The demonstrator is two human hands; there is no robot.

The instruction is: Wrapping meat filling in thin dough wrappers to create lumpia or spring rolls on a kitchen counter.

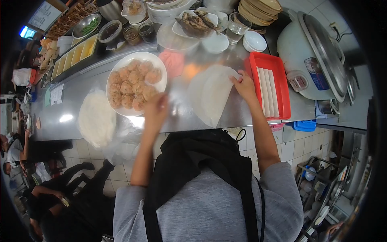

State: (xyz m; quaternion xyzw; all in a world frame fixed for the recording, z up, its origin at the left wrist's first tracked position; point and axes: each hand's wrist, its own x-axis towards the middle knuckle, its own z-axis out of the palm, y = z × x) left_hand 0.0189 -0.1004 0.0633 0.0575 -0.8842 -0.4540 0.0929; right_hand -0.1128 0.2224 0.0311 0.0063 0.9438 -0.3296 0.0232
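Note:
A thin, round, pale wrapper sheet (208, 93) lies on the steel counter before me, its right side forming a straight edge. My right hand (243, 84) has its fingertips at that sheet's upper right edge; whether they pinch it I cannot tell. My left hand (157, 106), blurred, is at the lower right rim of a white plate (163, 75) of raw minced balls (136, 77); its fingers are partly hidden. To the left, a stack of round wrappers (97, 118) rests at the counter's front edge. A red tray (284, 90) holds several long white rolls (267, 90).
A pink cloth (172, 63) lies behind the plate. Along the back stand bowls, a glass of water (237, 30), a dish of fish (196, 24) and jars. A large rice cooker (308, 57) stands at right. People are at the far left.

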